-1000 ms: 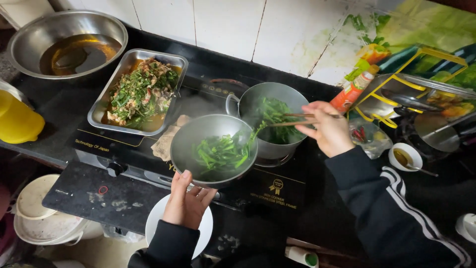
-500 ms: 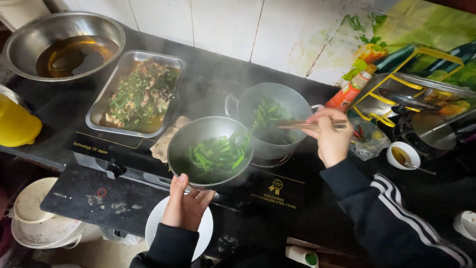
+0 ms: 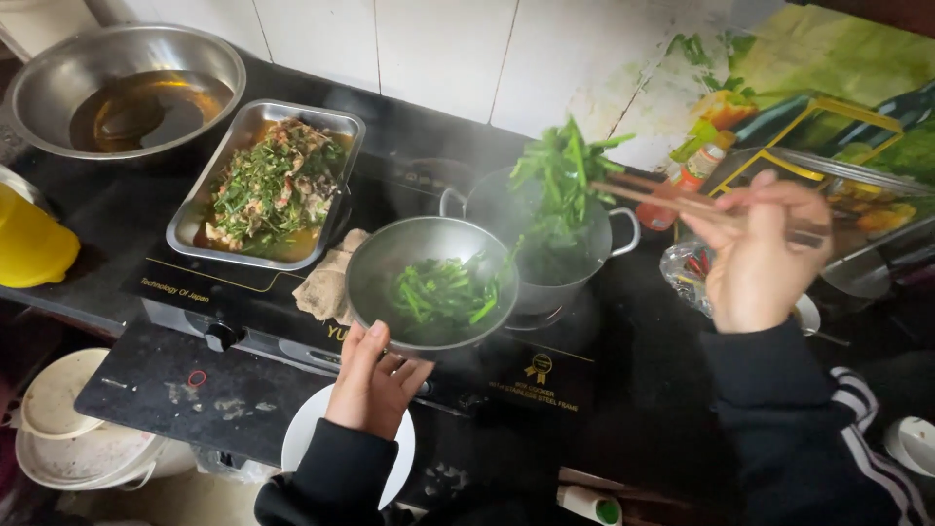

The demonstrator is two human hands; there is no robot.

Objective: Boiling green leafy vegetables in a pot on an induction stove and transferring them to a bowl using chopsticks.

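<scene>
Left hand (image 3: 375, 385) cupped, palm up; right hand (image 3: 760, 248) raised, fingers pinched.

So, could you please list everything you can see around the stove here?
steel bowl: one, silver, held beside the pot, some greens inside
pot: one, silver, on the stove, steaming
greens: one bunch, green, lifted over the pot by the chopsticks
chopsticks: one pair, wooden, in the right hand
tray: one, silver, left of the bowl, holding a cooked dish with herbs
large basin: one, silver, far left, brown liquid inside
cloth: one, beige, between tray and bowl
white plate: one, under the left wrist
sauce bottle: one, red with green cap, behind the pot
stove: one, black
left hand: holds the steel bowl
right hand: holds the chopsticks
</scene>
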